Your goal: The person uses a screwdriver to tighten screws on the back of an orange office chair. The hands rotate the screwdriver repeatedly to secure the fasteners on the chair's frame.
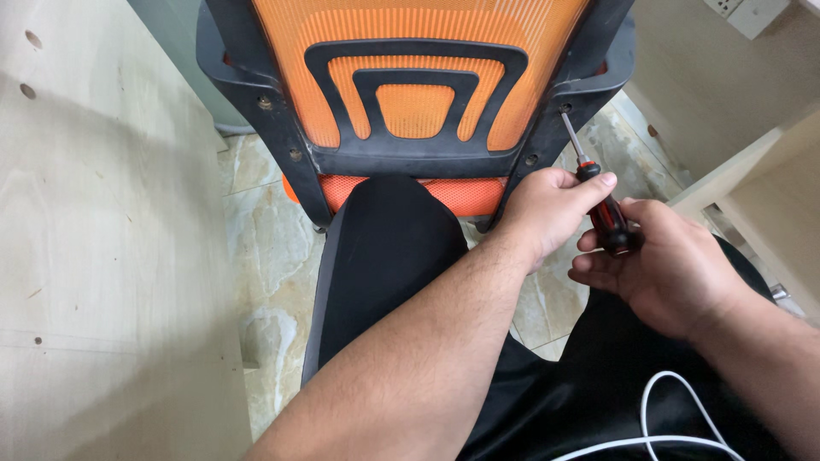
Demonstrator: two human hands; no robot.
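Forearms fill the lower frame: one runs up from bottom centre to the left hand (547, 213), the other enters from the lower right to the right hand (670, 265). Left hand curled, thumb and forefinger pinching the top of the screwdriver (598, 192) handle where the shaft begins. Right hand cupped beneath, fingers wrapped round the butt of the handle, palm turned up-left. Screwdriver sits right of centre, slanting up-left, tip set in a screw hole on the right upright of the chair back (418, 94). Handle red with black grip, shaft thin bare metal (tip type not readable, buried in the hole). Most of the handle is hidden by fingers. Chair back is orange mesh in a black frame, top cut off by the frame edge. White cable (675, 418) loops at lower right over dark trousers.
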